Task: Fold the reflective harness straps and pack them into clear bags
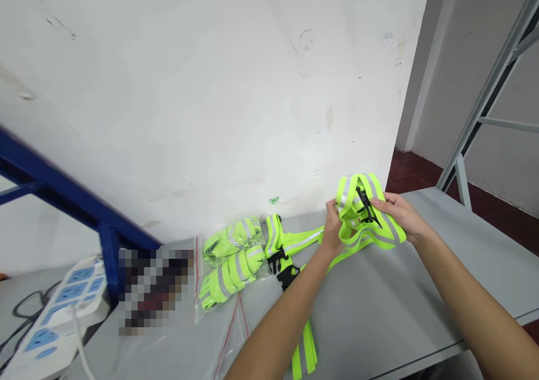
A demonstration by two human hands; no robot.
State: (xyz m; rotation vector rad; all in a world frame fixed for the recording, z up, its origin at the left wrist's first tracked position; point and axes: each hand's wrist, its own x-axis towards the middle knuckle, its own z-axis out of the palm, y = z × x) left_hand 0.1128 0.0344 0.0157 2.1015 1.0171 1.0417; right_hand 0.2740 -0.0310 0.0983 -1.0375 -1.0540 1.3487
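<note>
A neon-yellow reflective strap [391,231] with grey stripes and black buckles is raised in loops above the grey table. My right hand [400,214] grips its right side, the fingers closed by the black buckle. On the left side of the loops, my left hand [332,228] is closed on the same strap, its fingers partly hidden behind it. More yellow strapping [303,242] with black buckles [278,260] lies on the table to the left, passing under my left forearm. Beside it, a clear bag [233,262] holds folded yellow straps.
White power strips [63,312] with cables sit at the far left, beside a blue metal frame [109,256]. A pixelated patch covers something near it. A white wall [236,99] rises behind the table [379,312]; a grey metal frame [475,110] stands at the right.
</note>
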